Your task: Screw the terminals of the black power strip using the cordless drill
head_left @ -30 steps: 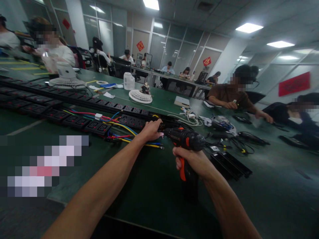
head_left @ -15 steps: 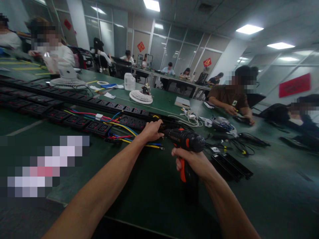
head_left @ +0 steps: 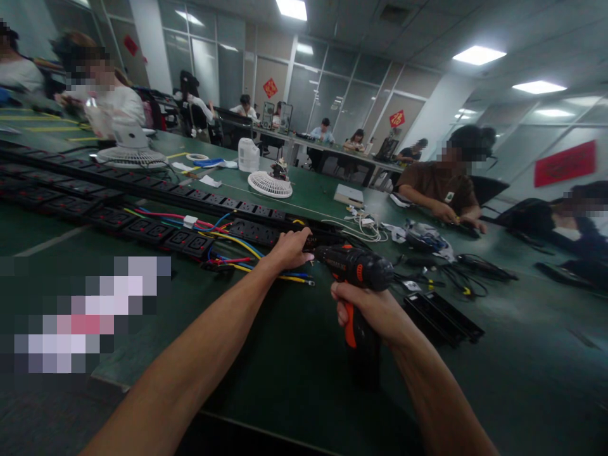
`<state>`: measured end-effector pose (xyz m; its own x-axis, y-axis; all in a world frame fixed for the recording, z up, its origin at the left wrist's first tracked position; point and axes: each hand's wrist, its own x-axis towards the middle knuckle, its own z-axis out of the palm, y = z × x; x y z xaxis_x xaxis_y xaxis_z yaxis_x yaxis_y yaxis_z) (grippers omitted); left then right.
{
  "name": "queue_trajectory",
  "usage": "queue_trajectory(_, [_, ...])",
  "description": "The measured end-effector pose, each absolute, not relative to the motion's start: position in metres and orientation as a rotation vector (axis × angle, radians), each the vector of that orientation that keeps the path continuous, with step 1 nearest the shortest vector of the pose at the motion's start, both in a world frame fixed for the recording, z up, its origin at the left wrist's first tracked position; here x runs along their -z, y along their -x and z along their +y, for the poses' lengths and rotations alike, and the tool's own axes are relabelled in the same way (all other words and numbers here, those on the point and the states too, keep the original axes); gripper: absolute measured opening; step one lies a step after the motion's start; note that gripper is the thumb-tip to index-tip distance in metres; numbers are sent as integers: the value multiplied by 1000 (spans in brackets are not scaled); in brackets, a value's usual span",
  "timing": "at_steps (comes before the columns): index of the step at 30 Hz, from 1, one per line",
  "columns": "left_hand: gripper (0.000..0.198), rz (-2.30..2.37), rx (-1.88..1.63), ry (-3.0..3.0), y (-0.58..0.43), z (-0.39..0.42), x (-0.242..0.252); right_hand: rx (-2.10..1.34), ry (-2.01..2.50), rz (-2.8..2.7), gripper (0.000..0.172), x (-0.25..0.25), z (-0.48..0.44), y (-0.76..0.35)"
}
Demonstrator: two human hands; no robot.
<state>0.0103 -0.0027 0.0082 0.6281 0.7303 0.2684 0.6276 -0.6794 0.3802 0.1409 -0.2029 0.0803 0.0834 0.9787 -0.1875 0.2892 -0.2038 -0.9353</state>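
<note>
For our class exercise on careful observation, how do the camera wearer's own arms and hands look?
The left hand and right hand wear no gloves. The left forearm and right forearm taper toward the wrists; no sleeves, watch or bracelet show.

Grips a black and orange power drill [head_left: 354, 266] with the right hand [head_left: 365, 301], its nose turned toward the left hand [head_left: 291, 249]. Touches with the left hand the dark end part of a black socket strip [head_left: 254, 232]; what exactly is under the fingertips, cannot tell. Has coloured wires [head_left: 232, 240] just left of the left hand, passing behind its wrist. Shows, to the right of the right hand, two black trays [head_left: 453, 316] side by side, with dark cables [head_left: 489, 267] behind them. Shows also, beyond the left hand, a white fan grille [head_left: 268, 185].
</note>
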Motion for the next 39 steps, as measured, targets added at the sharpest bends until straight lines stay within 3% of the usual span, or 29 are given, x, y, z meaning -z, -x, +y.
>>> queue_trajectory(39, [51,1111,-643,-2596,-13,-1,-3,-1149,1607,-1305,18,-81,-203,-137])
